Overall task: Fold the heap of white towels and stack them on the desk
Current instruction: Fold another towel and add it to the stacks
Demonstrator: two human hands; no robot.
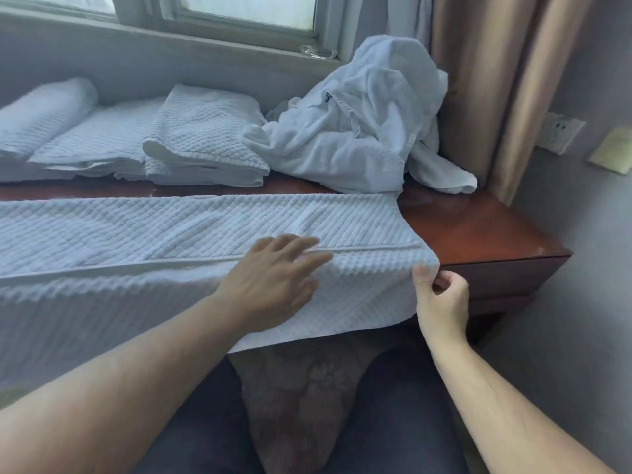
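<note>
The spread towel overhangs the tabletop at 6 o'clock, left hand flat on it with straight fingers, right hand pinching its 3 o'clock corner; a lopsided pull could skew the fold or slide it off.

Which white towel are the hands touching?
The towel spread along the desk front: left hand flat on it, right hand pinches its corner; others lie behind.

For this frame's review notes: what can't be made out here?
Head view only.
spread towel: left end cut off by the frame edge.
heap: towel count hidden by its own folds.
dark tag on the heap: too small to read.
left hand: fingers blurred.
</note>
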